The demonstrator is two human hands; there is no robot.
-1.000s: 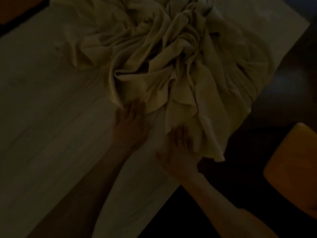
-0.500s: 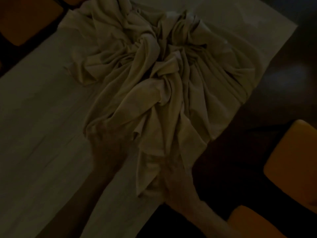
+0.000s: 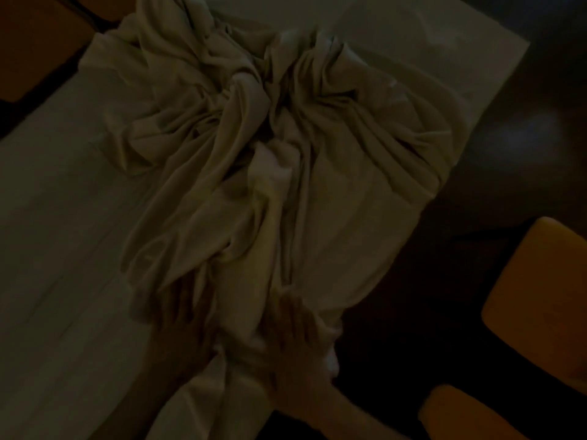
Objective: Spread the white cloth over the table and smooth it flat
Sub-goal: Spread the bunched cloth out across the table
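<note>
The white cloth (image 3: 254,160) lies bunched in deep folds on the pale table (image 3: 63,249), its near part drawn out towards me. My left hand (image 3: 181,315) rests on the cloth's near left edge with its fingers spread. My right hand (image 3: 298,335) presses on the near right part of the cloth by the table's edge, fingers stretched forward. The light is dim and both hands are blurred, so any fold under the palms is hidden.
A yellow chair seat (image 3: 540,300) stands to the right of the table and a second one (image 3: 460,414) is at the lower right. An orange-brown seat (image 3: 35,42) sits beyond the table's far left edge. The floor is dark.
Both hands have slid back towards me with the cloth's near edge, stretching the bunch into longer folds. The view has shifted, so the table's far end shows more.
</note>
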